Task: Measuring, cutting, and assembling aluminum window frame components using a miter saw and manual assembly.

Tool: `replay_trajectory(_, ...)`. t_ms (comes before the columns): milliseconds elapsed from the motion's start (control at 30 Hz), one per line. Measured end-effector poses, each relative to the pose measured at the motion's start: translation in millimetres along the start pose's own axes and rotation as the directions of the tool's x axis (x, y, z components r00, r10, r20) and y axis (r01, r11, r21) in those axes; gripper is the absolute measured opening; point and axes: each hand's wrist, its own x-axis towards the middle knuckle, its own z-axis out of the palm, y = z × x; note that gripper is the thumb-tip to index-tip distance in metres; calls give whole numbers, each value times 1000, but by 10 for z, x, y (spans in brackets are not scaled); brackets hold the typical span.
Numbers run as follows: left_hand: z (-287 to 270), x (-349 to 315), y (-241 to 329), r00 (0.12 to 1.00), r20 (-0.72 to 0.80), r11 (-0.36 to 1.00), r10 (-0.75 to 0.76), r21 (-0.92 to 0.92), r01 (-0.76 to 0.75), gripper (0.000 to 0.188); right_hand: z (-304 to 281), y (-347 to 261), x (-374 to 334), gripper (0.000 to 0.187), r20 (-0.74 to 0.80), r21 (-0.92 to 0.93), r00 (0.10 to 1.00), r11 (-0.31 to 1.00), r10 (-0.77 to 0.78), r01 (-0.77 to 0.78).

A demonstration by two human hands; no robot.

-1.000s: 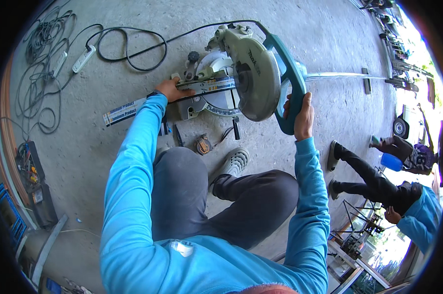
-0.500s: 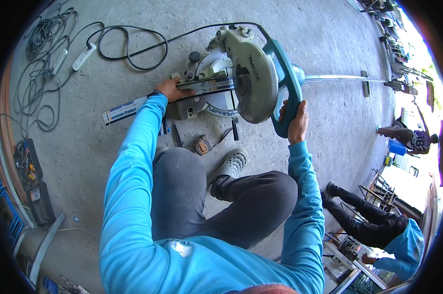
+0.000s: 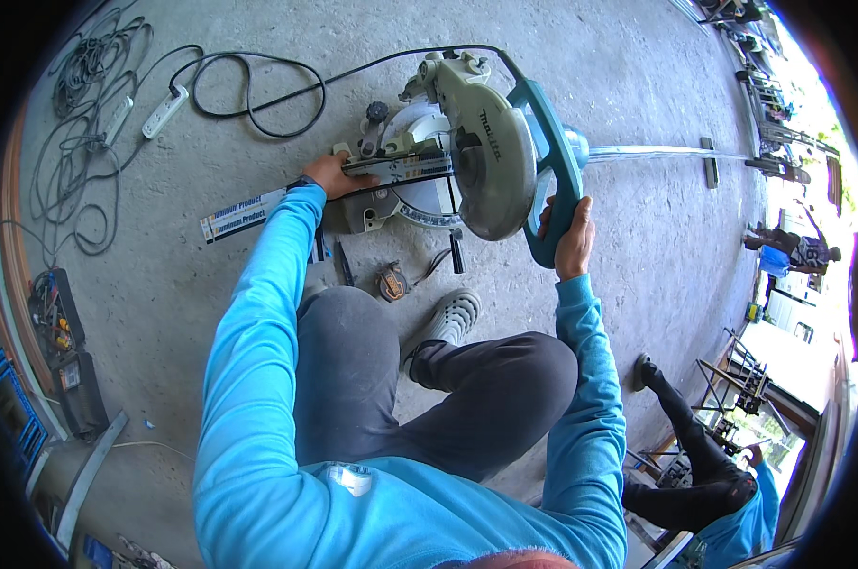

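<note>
A miter saw (image 3: 491, 166) with a grey-green blade guard stands on the concrete floor before my knees. My right hand (image 3: 573, 239) is wrapped round its teal handle (image 3: 564, 161). The guard and head hide the blade. A long aluminium profile (image 3: 244, 216) with a printed film lies across the saw's base and sticks out past it to the right. My left hand (image 3: 332, 176) is closed over the profile at the left of the base, pressing it there; some fingers are hidden. Nearer my feet lie a tape measure (image 3: 391, 282) and a slim dark tool (image 3: 345, 263).
The saw's black cord (image 3: 372, 71) loops left to a white power strip (image 3: 165, 112), near tangled cables (image 3: 102, 71). An opened toolbox (image 3: 76, 389) sits at the left. A co-worker in blue (image 3: 742, 517) is at the lower right, another person (image 3: 808, 251) at the far right.
My hands, the saw and the profile look almost unmoved. At the lower right the co-worker has shifted position with legs and arm placed differently. The far person stands a little further right.
</note>
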Motion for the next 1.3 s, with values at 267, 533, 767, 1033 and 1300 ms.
replay_trajectory(267,9,34,-21,999,33,1000,8,-11,-8,105,1,16,1,87,-20,-51,1000,999,-11,10)
replay_trajectory(533,8,34,-16,999,35,1000,9,-13,-9,105,-4,14,8,88,-9,-60,1000,998,-26,25)
replay_trajectory(767,1,24,-11,999,33,1000,6,-6,-6,102,-4,26,16,87,-16,-64,1000,998,-19,18)
replay_trajectory(1033,-10,20,3,999,34,1000,-3,-3,3,104,-1,41,12,87,-24,-66,999,998,-23,21)
replay_trajectory(1300,-23,16,14,999,45,1000,-9,10,9,106,-7,55,11,85,-12,-30,1000,1000,-10,10)
